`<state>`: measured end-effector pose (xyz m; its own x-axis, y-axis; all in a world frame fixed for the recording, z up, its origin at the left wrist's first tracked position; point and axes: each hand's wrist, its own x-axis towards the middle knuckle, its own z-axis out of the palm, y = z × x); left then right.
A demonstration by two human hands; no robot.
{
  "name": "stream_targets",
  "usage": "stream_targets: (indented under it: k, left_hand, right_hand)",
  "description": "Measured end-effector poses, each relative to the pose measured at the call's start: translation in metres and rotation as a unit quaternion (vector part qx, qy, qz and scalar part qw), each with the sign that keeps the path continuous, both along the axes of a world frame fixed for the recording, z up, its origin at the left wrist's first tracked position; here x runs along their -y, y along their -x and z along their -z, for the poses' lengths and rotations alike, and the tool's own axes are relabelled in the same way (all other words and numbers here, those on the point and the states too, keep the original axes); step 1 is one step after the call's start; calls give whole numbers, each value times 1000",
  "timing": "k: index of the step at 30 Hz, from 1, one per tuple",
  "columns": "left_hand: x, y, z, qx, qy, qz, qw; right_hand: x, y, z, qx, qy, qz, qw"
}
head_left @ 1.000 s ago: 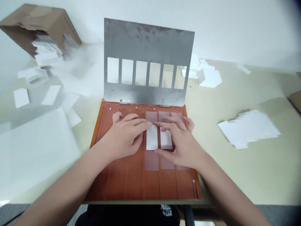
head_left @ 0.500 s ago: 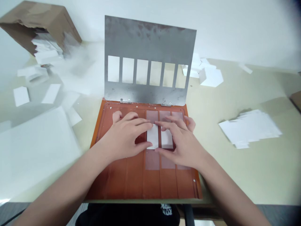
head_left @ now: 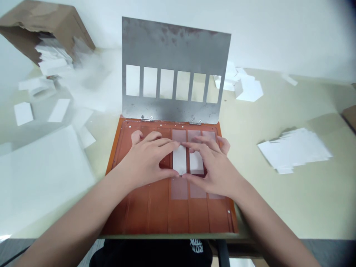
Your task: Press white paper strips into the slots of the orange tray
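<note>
A white card (head_left: 179, 160) lies flat on a pinkish see-through strip (head_left: 179, 189) in the orange base plate (head_left: 158, 218). My left hand (head_left: 150, 155) has its thumb and index finger on the card's left corners, its other fingers bent over the plate. At the card's right corners are the thumb and index fingertip of my right hand (head_left: 215, 163). Partly covered by that hand, a second white card (head_left: 196, 163) rests on the neighbouring strip. Another strip (head_left: 210, 135) runs under the right fingers; what lies beneath the palm is hidden.
A grey metal lid (head_left: 172, 48) with several rectangular windows stands raised, hinged at the plate's back edge. White cards (head_left: 296, 150) lie fanned out at right, with more cards (head_left: 247, 87) behind. At left are a cardboard box (head_left: 55, 18), loose cards (head_left: 59, 110) and a large white sheet (head_left: 41, 178).
Both hands keep their place around the same card, with only tiny finger shifts. The whole view has moved slightly.
</note>
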<state>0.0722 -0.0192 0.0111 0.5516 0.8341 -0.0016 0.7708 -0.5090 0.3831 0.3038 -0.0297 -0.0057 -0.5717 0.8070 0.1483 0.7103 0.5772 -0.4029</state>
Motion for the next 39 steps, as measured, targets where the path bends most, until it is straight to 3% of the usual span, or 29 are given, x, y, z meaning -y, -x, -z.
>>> stream_targets:
  k: [19,26,32,39]
  left_hand:
    - [0,0,-3,-2,7,7,1000]
    - [1,1,-1,-18,-28,14,999]
    - [2,-1,-2,-29,-24,20,999]
    - [3,-2,-5,-43,-41,38,998]
  right_hand:
    - [0,1,-1,-6,17,6,1000]
    - [1,1,-4,-5,28,8,1000]
    - [11,3,-11,50,48,-13,998]
    - [14,5,-11,36,4,-19,999]
